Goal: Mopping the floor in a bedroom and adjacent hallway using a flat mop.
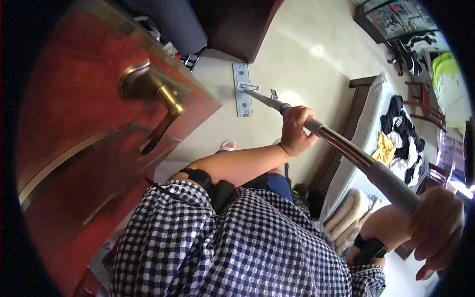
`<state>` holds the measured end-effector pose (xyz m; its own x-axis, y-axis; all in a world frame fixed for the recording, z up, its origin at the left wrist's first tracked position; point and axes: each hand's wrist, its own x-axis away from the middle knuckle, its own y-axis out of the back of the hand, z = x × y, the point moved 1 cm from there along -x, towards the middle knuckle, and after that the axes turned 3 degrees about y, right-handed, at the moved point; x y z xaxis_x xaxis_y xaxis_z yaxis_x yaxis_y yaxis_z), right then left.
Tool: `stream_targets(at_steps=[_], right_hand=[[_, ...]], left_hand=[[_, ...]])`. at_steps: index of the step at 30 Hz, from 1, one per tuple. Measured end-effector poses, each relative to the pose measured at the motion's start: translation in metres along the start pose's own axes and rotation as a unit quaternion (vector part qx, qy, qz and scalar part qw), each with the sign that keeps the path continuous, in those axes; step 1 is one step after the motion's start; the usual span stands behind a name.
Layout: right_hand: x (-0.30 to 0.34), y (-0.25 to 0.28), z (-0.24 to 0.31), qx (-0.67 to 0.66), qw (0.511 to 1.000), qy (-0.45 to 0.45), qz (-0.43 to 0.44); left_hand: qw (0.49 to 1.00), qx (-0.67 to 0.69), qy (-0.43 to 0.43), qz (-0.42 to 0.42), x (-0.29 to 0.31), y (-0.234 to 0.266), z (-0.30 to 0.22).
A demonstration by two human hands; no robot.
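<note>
A flat mop with a long grey and metallic handle [349, 148] slants across the view from lower right to upper middle. Partway down the handle, my left hand [298, 132] is wrapped round it. My right hand [438, 230] closes round the grey grip at the upper end, slightly blurred. The grey rectangular mop head [242, 90] lies on the pale tiled floor [289, 59], beside a dark wooden cabinet. The underside of the mop head is hidden.
A red-brown wooden door [64, 114] with a brass handle [168, 106] stands close on the left. The dark cabinet [237, 24] rises beyond the mop head. To the right is a bed [363, 119] with piled clothes [401, 133]. A pink slipper [228, 145] shows below my left arm.
</note>
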<state>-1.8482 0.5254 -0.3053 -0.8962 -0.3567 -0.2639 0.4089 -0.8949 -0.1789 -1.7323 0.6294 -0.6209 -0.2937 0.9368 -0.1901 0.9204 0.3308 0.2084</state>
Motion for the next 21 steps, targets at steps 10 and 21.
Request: stream_targets(at_steps=[10,21], right_hand=[[0.044,-0.075,0.002,0.255,0.922,0.047,-0.286],[-0.031,-0.087,-0.023,0.333,0.627,0.07,-0.701]], left_hand=[[0.985,0.063,-0.033,0.158,0.006,-0.012,-0.002],[0.887,0.073,-0.03,0.455,-0.015,0.01,0.012]])
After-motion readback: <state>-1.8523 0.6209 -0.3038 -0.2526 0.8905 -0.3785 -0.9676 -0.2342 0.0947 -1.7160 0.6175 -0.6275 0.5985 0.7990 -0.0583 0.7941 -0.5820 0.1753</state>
